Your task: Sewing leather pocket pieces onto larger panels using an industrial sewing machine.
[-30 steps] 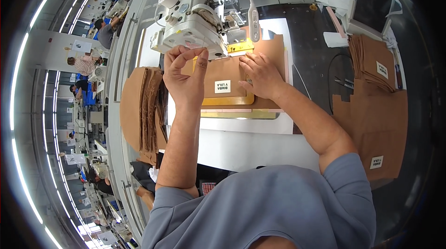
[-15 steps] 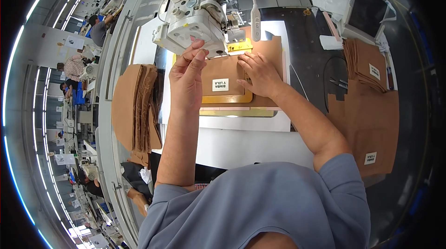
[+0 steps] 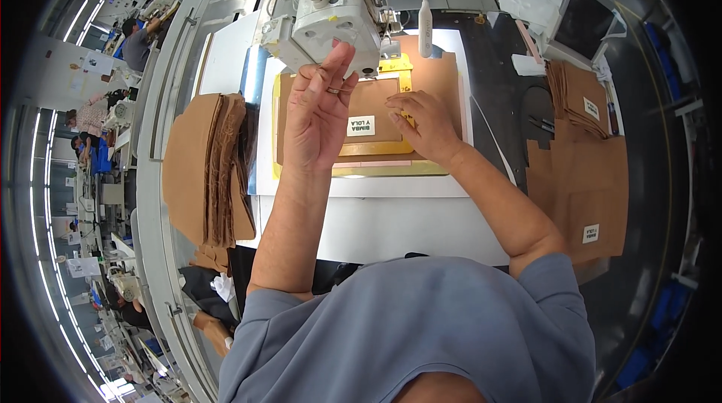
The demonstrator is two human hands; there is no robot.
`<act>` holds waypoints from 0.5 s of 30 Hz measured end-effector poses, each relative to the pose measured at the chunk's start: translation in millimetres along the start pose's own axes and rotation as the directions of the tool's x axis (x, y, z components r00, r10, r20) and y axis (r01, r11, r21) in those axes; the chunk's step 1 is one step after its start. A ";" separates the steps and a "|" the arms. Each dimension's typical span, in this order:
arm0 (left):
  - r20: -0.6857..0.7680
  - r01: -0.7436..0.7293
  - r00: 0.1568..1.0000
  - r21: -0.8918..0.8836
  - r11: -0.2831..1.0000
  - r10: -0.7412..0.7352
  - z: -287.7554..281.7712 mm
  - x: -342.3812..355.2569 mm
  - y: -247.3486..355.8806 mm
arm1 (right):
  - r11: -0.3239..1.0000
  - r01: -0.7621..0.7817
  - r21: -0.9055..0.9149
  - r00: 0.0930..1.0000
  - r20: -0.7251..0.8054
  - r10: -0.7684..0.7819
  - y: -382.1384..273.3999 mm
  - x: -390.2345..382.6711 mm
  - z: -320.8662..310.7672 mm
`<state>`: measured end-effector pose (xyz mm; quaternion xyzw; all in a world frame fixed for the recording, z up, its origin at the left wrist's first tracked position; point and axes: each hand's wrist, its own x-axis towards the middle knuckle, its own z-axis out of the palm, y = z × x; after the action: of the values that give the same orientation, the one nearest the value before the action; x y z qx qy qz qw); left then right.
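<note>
A brown fabric panel (image 3: 376,106) with a white label (image 3: 361,125) lies framed by a yellow template (image 3: 380,149), below the white sewing machine head (image 3: 335,30). My left hand (image 3: 320,113) is raised in front of the machine head, palm side showing. Its thumb and fingers are bent together; anything between them is too small to make out. Over the right side of the panel is my right hand (image 3: 430,128), fingers bent and thumb apart, with nothing seen in it. Its fingertips are close to the template's right part; contact cannot be told.
On the left stands a thick stack of brown pieces (image 3: 203,170) with frayed edges. More folded brown pieces (image 3: 575,98) and a labelled brown panel (image 3: 587,200) lie at the right, below a screen (image 3: 579,19). A white cable with a control (image 3: 426,30) hangs beside the machine head.
My right hand has drawn its fingers back and bent them, from lying flat on the panel and template. My left hand has turned slightly, fingers pointing higher. The whole view has shifted a little.
</note>
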<state>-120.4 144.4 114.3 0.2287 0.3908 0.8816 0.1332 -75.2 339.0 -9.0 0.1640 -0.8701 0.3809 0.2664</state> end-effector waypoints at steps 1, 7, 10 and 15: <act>0.008 0.021 1.000 -0.089 0.996 -0.021 -1.2 -0.2 1.3 | 0.987 -0.081 0.138 0.996 0.032 0.078 -8.9 2.8 -1.5; 0.039 0.078 0.997 -0.267 0.960 -0.070 -11.7 2.0 -4.1 | 0.742 -0.333 0.582 0.937 0.114 0.331 -56.2 30.1 -21.2; 0.078 0.119 0.992 -0.265 0.957 -0.102 -17.2 0.0 -3.2 | 0.514 -0.360 0.779 0.912 0.179 0.368 -70.9 53.7 -37.2; 0.012 0.183 0.982 -0.275 0.944 -0.187 -16.5 -7.9 -3.6 | 0.283 -0.333 0.899 0.900 0.213 0.381 -82.4 88.8 -50.6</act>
<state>-121.8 133.2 99.5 0.1640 0.2851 0.9126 0.2429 -89.2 315.6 119.4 0.0772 -0.5159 0.8513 0.0563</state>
